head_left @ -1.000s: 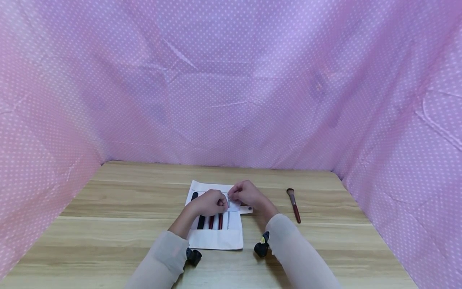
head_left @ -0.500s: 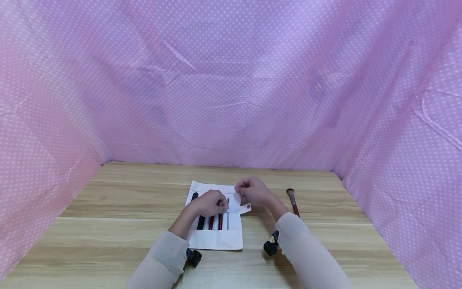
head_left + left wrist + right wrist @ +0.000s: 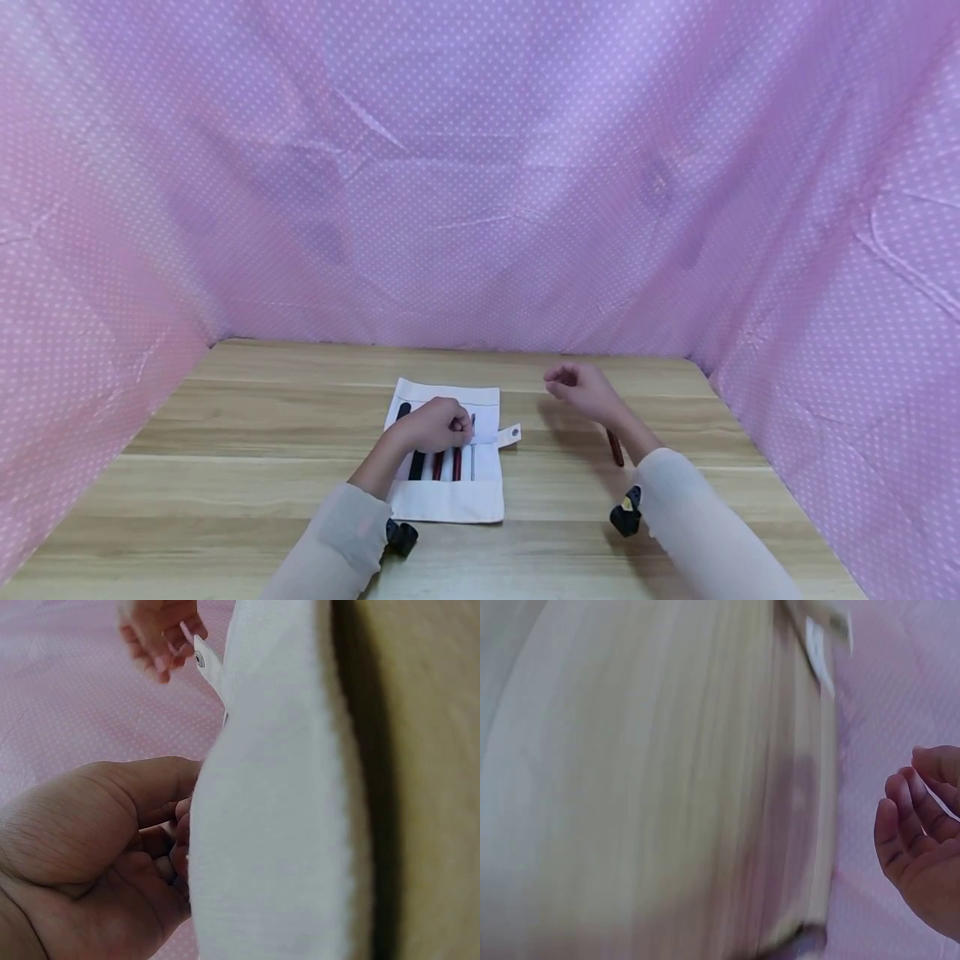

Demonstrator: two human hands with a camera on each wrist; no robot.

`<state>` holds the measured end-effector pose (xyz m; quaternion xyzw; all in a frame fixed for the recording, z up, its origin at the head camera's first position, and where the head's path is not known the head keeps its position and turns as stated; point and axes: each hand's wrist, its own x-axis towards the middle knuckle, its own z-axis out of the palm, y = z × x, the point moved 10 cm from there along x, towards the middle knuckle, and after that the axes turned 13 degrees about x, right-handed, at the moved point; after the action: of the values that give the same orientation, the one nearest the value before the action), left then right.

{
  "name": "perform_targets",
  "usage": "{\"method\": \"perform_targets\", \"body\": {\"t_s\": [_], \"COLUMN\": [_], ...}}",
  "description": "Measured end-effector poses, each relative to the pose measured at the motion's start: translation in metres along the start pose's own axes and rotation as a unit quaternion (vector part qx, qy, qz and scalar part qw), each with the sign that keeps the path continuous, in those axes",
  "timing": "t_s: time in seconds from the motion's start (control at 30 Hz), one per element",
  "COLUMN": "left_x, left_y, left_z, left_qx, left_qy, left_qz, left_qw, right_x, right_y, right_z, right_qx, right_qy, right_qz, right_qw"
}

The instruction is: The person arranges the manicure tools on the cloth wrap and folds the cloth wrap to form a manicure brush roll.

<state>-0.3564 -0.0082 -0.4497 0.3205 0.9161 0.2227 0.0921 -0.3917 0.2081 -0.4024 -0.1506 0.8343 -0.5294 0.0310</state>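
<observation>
A white fabric brush roll [image 3: 447, 502] lies unfolded on the table. It holds a long black tool [image 3: 416, 467], two dark red handles [image 3: 457, 465] and a thin metal rod [image 3: 473, 462], side by side. My left hand [image 3: 435, 423] lies over its middle with curled fingers, pinching the pale band across it; the fingertips are partly hidden behind the roll in the left wrist view. My right hand [image 3: 588, 392] is in the air right of the roll, its fingers loosely bent and holding nothing. Beneath that forearm shows the red handle of a makeup brush [image 3: 616, 447], its head hidden.
A snap tab [image 3: 509, 435] sticks out from the roll's right side. The wooden table [image 3: 285, 467] reaches back to a pink dotted cloth [image 3: 480, 250] that hangs behind and at both sides.
My right hand has left the metal rod in the roll and moved right, now covering part of the makeup brush. My left hand has stayed in place.
</observation>
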Motion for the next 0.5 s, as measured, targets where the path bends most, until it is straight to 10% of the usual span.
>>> {"method": "perform_targets", "body": {"t_s": [0.5], "left_x": [0.0], "left_y": [0.002], "left_z": [-0.001], "left_qx": [-0.008], "left_qy": [0.008], "left_qz": [0.0], "left_qw": [0.9999], "right_x": [-0.036], "right_y": [0.048], "right_z": [-0.069], "right_qx": [-0.069], "right_qy": [0.055], "right_qz": [0.009], "right_qw": [0.996]}}
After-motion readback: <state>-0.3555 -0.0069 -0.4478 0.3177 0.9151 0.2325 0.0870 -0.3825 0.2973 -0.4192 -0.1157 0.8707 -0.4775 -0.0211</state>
